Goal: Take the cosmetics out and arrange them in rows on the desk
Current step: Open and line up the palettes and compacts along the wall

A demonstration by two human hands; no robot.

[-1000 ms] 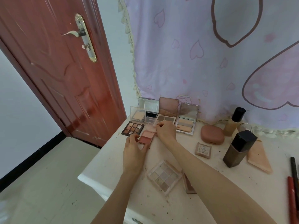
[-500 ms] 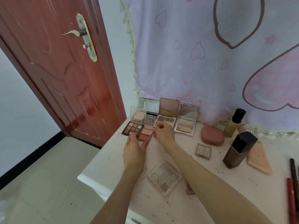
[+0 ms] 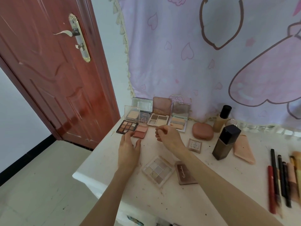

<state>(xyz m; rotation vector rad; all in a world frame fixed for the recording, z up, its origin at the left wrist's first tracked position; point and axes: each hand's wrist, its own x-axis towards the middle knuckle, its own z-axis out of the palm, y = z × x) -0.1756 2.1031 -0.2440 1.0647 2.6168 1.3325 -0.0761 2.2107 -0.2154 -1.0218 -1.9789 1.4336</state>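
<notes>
A small pink blush palette (image 3: 140,131) lies open on the white desk (image 3: 101,160), tucked beside a dark nine-pan eyeshadow palette (image 3: 127,127). My left hand (image 3: 128,147) rests just in front of it, its relaxed fingertips at the palette's near edge. My right hand (image 3: 169,136) hovers to the right of the blush, fingers loosely curled and holding nothing. Behind stand a clear-lid powder (image 3: 132,115), a silver compact (image 3: 143,105), a brown-lid palette (image 3: 158,119) and a mirrored peach compact (image 3: 178,123), lids up in a row.
To the right are a round pink compact (image 3: 202,131), a small square box (image 3: 195,145), a dark bottle (image 3: 226,142), a beige bottle (image 3: 221,119) and a peach tube (image 3: 243,148). A shimmer palette (image 3: 157,171) and a brown case (image 3: 185,174) lie near me. Pencils (image 3: 285,180) lie far right.
Both hands slid the blush palette up beside the dark eyeshadow palette. My right hand has since let go and drawn back to the right; my left hand has eased off.
</notes>
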